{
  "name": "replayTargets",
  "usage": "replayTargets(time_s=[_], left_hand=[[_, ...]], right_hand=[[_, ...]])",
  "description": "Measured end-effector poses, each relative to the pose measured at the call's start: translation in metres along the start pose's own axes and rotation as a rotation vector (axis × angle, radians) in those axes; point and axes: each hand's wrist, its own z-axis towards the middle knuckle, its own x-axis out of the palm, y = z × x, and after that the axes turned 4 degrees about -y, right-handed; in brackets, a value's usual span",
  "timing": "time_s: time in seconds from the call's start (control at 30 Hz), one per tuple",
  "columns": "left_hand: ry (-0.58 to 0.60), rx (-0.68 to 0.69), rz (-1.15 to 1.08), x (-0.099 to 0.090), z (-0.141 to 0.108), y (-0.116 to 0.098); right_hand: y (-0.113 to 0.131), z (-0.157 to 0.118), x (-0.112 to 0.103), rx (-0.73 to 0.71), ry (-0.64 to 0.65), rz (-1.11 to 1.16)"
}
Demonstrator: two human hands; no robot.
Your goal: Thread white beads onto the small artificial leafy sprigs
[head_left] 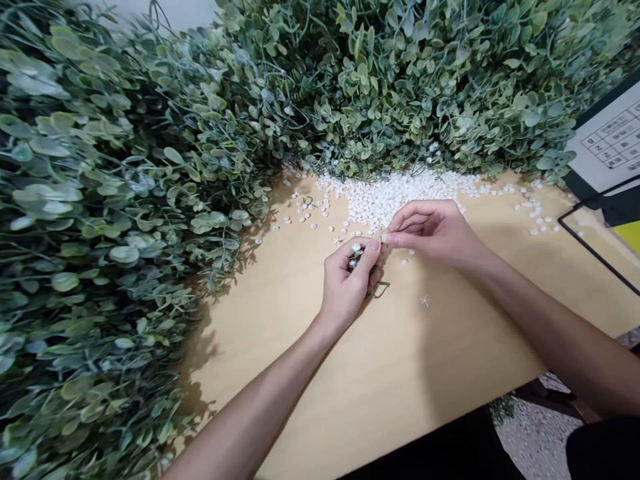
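Fingers of my left hand (350,275) are wrapped round a green cord (381,291) that carries small white shells (355,248); a loop of the cord hangs out below the palm. My right hand (430,232) pinches at the left fingertips, thumb against index finger, on something small and pale (383,236) that I cannot make out clearly. Just behind both hands lies a spread of small white shells (395,193) on the wooden table (310,400). One small starfish (425,301) rests in front of my right hand, another (338,240) behind my left.
Dense green foliage (125,200) borders the table on the left and the back (400,80). At the right stand a printed sheet (610,140) on a dark board, a thin black frame (595,257) and something yellow (629,235). Loose shells (537,217) are scattered near them.
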Motion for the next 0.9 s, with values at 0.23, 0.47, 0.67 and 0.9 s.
replayTargets(time_s=[0.23,0.47,0.67,0.9], left_hand=[[-0.011,-0.033,-0.032,-0.001,0.000,0.001],[-0.007,-0.034,-0.050,-0.002,0.001,0.002],[-0.003,-0.029,-0.064,-0.003,0.001,0.002],[0.010,-0.037,-0.110,-0.003,0.001,0.004]], right_hand=[[-0.001,-0.002,0.002,-0.047,-0.005,-0.028],[-0.008,-0.004,0.005,-0.092,-0.024,-0.021],[-0.009,-0.005,0.010,-0.089,-0.066,-0.023],[-0.013,-0.006,0.013,-0.100,-0.095,-0.041]])
